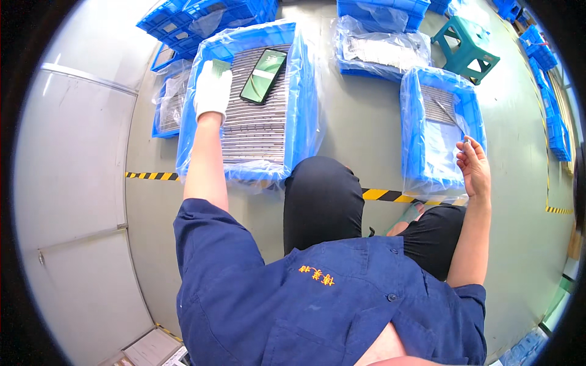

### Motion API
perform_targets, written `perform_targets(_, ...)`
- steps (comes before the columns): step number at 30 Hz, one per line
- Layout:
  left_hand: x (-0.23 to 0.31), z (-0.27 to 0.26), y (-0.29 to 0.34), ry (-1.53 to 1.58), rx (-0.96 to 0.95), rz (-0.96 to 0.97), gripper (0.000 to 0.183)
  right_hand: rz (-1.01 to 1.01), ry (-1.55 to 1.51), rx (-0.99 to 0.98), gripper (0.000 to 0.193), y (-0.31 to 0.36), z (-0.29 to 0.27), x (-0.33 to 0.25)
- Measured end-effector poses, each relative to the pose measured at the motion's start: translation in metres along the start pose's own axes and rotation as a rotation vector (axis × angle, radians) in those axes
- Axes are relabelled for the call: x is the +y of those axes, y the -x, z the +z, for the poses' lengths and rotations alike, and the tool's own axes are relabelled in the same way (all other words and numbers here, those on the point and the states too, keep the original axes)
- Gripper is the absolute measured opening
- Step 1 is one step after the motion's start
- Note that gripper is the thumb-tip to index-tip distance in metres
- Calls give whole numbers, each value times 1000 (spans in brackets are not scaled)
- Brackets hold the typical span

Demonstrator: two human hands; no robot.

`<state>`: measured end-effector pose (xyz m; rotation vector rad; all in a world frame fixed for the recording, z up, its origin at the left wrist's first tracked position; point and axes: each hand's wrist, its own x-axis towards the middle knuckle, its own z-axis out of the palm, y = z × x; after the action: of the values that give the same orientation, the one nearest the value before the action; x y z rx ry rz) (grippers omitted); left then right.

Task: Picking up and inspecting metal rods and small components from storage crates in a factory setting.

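My left hand point(212, 91), in a white glove, is over the left side of a large blue bin point(294, 91) lined with clear plastic. A pale green patch shows at its fingertips; whether the fingers grip it I cannot tell. Rows of thin grey metal rods point(253, 137) fill this bin, and a phone point(264, 76) with a lit green screen lies on them. My bare right hand point(473, 168) is closed at the near right rim of a smaller lined bin point(410, 122). Its fingertips pinch a thin metal rod point(448, 113) that slants over the bin. More rods point(434, 100) lie at that bin's far end.
Blue crates point(210, 18) are stacked at the far left. Another lined bin point(381, 52) with rods stands beyond the smaller one, beside a green stool point(467, 49). Yellow-black tape point(390, 195) crosses the floor near my knees. A white wall panel point(79, 152) rises on the left.
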<state>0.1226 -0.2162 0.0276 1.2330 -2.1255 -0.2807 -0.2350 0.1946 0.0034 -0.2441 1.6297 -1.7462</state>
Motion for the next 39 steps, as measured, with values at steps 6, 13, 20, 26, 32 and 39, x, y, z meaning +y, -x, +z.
perform_targets(6, 53, -27, 35, 306, 95, 133, 43, -1, 22, 5, 27, -1, -1, 2)
perform_targets(13, 183, -24, 92, 425, -152, 639, 36, 17, 55, 40, 26, -1, 3, 3)
perform_targets(20, 248, 22, 152, 509, -731, 846, 30, 22, 70, 67, 25, 0, 1, 8)
perform_targets(26, 255, 57, 174, 62, -1296, 876, 32, -35, 51, -17, 26, 12, -4, 1)
perform_targets(32, 284, 88, 181, -45, -1521, 862, 34, -77, 97, 5, 26, 36, -17, -9)
perform_targets(39, 297, 133, 180, 59, -1574, 783, 37, -266, 364, -70, 26, 47, -14, -3)
